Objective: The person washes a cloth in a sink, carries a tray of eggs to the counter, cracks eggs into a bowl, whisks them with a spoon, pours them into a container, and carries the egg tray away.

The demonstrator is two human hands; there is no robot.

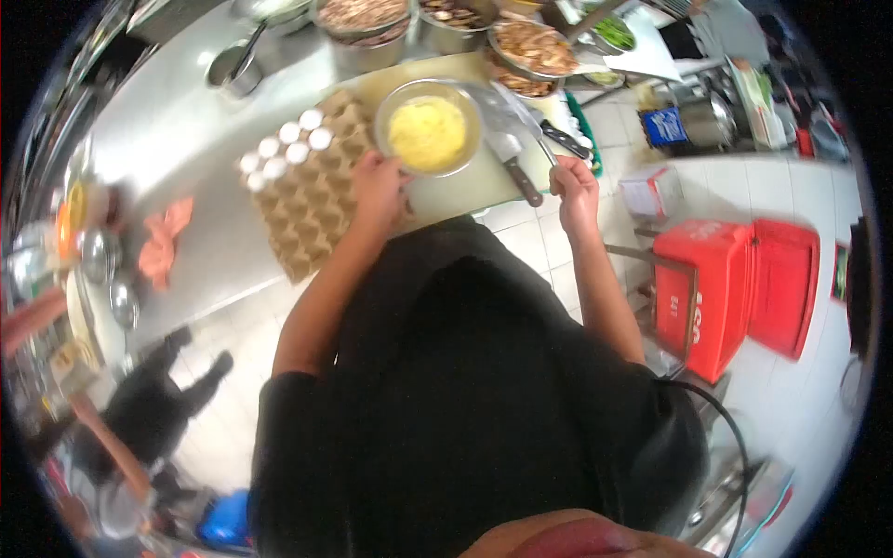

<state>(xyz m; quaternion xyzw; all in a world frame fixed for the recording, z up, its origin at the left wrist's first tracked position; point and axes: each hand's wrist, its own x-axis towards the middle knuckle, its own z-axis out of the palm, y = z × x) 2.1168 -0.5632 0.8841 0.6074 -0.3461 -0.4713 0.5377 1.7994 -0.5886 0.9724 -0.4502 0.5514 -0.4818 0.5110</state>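
A metal bowl (428, 127) of yellow beaten egg stands on a pale cutting board (446, 197). My left hand (379, 186) is at the bowl's lower left rim, its fingers closed around the edge. Out to the right, my right hand (575, 184) grips the handle end of a long metal utensil (530, 121), whose far end lies near the bowl's right side. A brown cardboard egg tray (312, 209) with several white eggs (296, 152) lies left of the bowl. Between bowl and right hand rests a cleaver (514, 169) with a dark handle.
Metal bowls of sliced food (535, 46) stand along the back. A black-handled knife (565, 139) lies at the board's right. A small pot (234, 72) is back left, a pink cloth (166, 244) left. A red bin (702, 288) stands right; another person (139, 418) is lower left.
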